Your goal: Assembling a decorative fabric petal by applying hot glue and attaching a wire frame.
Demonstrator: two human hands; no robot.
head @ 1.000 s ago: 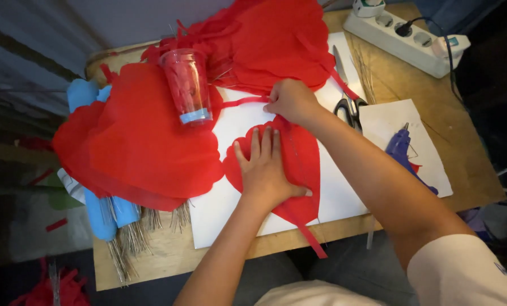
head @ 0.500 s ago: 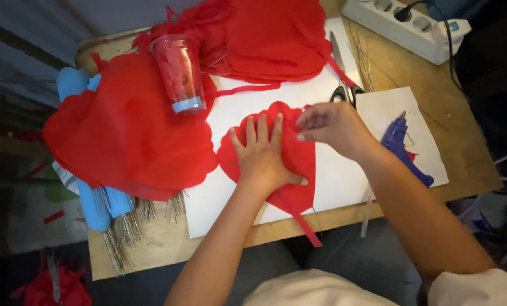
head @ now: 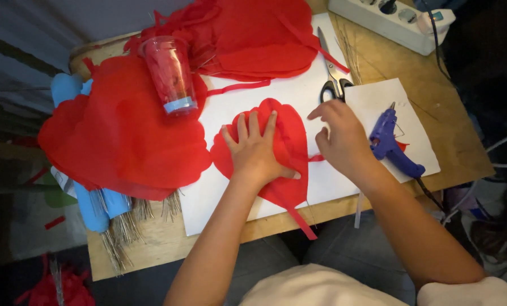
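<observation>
— While the left hand (head: pixel 259 154) lies flat and open on the red paper petal (head: pixel 284 141), where is the right?
— From the head view, the right hand (head: pixel 339 139) hovers loosely curled, gripping nothing, just beside the petal's edge on the white sheet (head: pixel 230 198). Scissors (head: pixel 334 85) and blue glue gun (head: pixel 390 141) lie near on the bench (head: pixel 457 130).

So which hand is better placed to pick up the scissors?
Probably the right hand: it is free, with fingers just below the scissors. The left hand is pressed flat on the red petal, pinning it down.
</observation>
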